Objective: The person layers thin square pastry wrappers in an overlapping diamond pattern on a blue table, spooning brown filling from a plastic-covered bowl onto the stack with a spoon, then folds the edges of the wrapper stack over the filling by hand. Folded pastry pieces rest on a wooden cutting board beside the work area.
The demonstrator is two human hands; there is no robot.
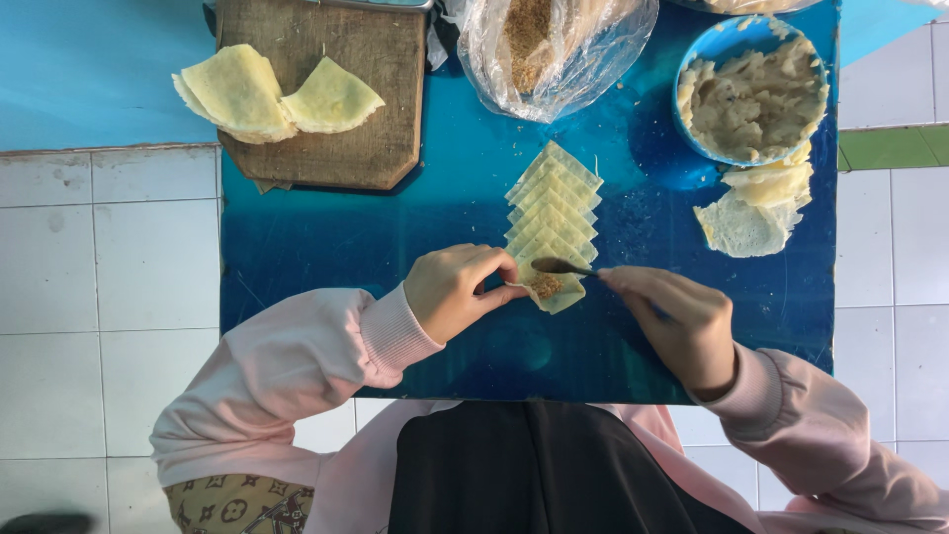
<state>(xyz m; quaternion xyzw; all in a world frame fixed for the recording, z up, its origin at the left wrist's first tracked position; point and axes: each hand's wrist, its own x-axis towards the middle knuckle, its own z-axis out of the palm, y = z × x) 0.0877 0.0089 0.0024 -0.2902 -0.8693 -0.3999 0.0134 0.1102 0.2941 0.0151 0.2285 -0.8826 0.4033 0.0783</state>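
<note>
Pinning the nearest wrapper (560, 293) flat, the left hand (457, 292) is closed on its edge; the spoon (561, 266), pinched in the right hand (680, 324), is held over the filling.

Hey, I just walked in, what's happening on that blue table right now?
A person in pink sleeves is filling small pastry squares. The left hand pinches the edge of the nearest wrapper, which has brown crumbly filling on it, while the right hand holds a spoon over it. More wrappers lie overlapped in a row behind. A blue bowl of pale paste, a plastic bag of crumbs and a wooden board with folded sheets sit at the far edge.
</note>
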